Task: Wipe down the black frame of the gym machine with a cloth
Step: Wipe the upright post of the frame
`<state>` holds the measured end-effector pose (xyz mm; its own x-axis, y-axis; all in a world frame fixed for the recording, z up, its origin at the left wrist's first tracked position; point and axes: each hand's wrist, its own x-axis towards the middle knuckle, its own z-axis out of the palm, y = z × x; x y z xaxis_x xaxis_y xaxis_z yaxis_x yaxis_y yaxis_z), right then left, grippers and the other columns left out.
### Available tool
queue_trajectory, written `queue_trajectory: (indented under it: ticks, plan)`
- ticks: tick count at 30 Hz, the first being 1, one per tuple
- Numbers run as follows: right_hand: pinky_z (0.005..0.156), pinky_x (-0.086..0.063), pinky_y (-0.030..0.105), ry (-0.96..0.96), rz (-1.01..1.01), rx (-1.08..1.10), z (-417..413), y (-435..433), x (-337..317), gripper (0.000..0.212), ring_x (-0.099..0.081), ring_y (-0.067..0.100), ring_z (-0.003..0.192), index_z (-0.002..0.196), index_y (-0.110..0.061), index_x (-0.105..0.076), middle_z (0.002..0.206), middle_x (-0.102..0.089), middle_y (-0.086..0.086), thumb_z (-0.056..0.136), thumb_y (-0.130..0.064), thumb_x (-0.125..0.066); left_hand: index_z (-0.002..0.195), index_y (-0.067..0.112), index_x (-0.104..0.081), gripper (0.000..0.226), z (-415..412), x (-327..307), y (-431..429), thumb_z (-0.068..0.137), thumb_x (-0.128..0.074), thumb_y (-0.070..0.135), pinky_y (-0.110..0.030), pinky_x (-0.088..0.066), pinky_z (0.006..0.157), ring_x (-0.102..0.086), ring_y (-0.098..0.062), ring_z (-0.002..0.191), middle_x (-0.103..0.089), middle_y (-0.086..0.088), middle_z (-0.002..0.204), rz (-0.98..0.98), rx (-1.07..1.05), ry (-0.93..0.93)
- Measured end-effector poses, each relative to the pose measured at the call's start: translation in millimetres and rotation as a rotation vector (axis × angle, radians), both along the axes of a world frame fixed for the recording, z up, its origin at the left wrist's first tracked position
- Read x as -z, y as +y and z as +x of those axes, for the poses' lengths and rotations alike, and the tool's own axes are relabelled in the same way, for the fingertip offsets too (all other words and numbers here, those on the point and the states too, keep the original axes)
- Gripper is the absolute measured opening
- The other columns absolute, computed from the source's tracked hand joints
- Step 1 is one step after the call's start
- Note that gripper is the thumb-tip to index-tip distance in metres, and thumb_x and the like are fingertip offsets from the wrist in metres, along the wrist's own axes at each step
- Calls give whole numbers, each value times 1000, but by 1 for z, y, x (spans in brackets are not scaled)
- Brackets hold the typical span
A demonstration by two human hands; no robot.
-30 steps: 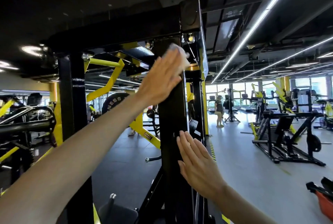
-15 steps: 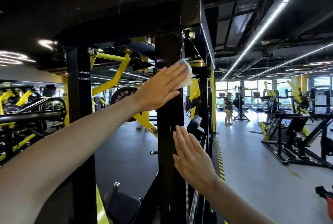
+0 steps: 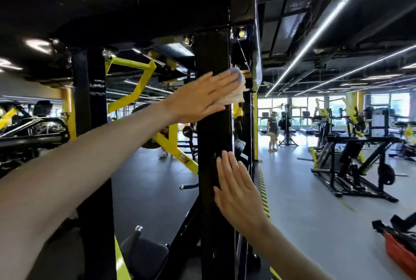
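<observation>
Your left hand [image 3: 198,97] lies flat across the black upright post [image 3: 213,135] of the machine frame. Its fingers [image 3: 221,81] are straight and together, pressing a folded white cloth [image 3: 235,93] onto the post's front face; nothing is curled round the cloth. The cloth pokes out past your fingertips at the post's right edge, near the top crossbeam [image 3: 157,16]. The post runs vertical and your hand lies crosswise to it, so the stroke likely goes along the post. Most of the post's length lies below the cloth. Your right hand [image 3: 236,187] is lower on the same post, palm toward its right edge, fingers straight, holding nothing. Contact looks likely, but I can't confirm it. It sits in the downward path, so you'll probably need to shift it if you wipe down.
</observation>
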<state>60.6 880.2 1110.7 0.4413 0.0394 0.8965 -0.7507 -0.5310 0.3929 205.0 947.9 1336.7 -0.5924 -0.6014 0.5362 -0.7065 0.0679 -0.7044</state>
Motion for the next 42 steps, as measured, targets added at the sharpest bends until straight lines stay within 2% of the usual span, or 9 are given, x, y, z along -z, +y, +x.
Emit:
queue_trajectory:
  ticks: [6, 12, 19, 22, 25, 28, 31, 37, 42]
  plan:
    - [118, -19, 43, -55, 33, 56, 7, 5, 0, 51, -39, 31, 137, 138, 3, -46, 144, -45, 21, 99, -26, -29, 154, 11, -7, 60, -7, -32, -23, 103, -23, 40, -39, -1, 121, 1, -14, 148, 1, -4, 161, -252, 141, 305]
    - [117, -23, 43, -177, -13, 20, 18, 17, -4, 47, -46, 31, 133, 138, -4, -42, 138, -52, 20, 94, -17, -39, 149, 11, -27, 51, 15, -14, -24, 104, -28, 36, -38, -18, 119, -23, -18, 145, -27, -7, 156, -18, 302, -370]
    - [118, -19, 44, -54, 15, 171, 8, 22, -6, 43, -40, 30, 137, 138, -6, -41, 143, -46, 19, 98, -19, -30, 153, 14, -17, 52, 0, -48, -37, 104, -25, 31, -37, -10, 118, -13, -15, 147, -15, -3, 160, -366, 233, 108]
    - [116, -22, 44, -73, 96, 153, 4, 28, -4, 46, -33, 28, 141, 140, -7, -37, 150, -38, 18, 97, -22, -34, 146, 13, -37, 46, -4, 9, -45, 101, -40, 22, -40, -21, 116, -29, -20, 143, -34, -6, 153, -184, 364, -130]
    - [116, -21, 44, -64, 168, 136, -3, 34, 8, 48, -23, 26, 145, 144, -7, -32, 154, -30, 16, 100, -24, -28, 147, 17, -35, 46, 7, 23, -34, 103, -28, 27, -40, -21, 118, -28, -16, 143, -33, -3, 153, 63, 327, -424]
    - [116, -20, 42, 13, 198, 131, -8, 37, 25, 50, -21, 26, 146, 146, -7, -32, 155, -29, 15, 100, -25, -28, 152, 21, -16, 55, 11, -15, -30, 100, -9, 41, -34, 2, 119, -7, -12, 146, -15, 1, 159, -72, 214, -199]
    - [115, -22, 42, -30, 255, 108, -3, 39, 46, 51, -21, 27, 146, 147, -5, -30, 155, -28, 16, 101, -25, -22, 152, 17, -6, 58, 8, -5, -36, 101, -6, 45, -37, 3, 118, -3, -17, 148, -6, -2, 160, -251, 182, -33]
    - [117, -20, 41, 68, 294, 59, -1, 40, 73, 52, -24, 28, 145, 146, -3, -32, 155, -27, 16, 99, -26, -32, 152, 14, -21, 56, 11, 110, -29, 105, -8, 41, -38, -9, 119, -16, -18, 146, -21, -4, 158, 63, 266, -498]
    - [118, -19, 42, 37, 321, 23, -4, 36, 65, 54, -21, 26, 146, 147, -3, -32, 156, -26, 15, 98, -24, -37, 152, 15, -17, 57, 11, 41, -29, 103, -9, 43, -37, -2, 118, -13, -17, 147, -17, -3, 159, -197, 172, -120]
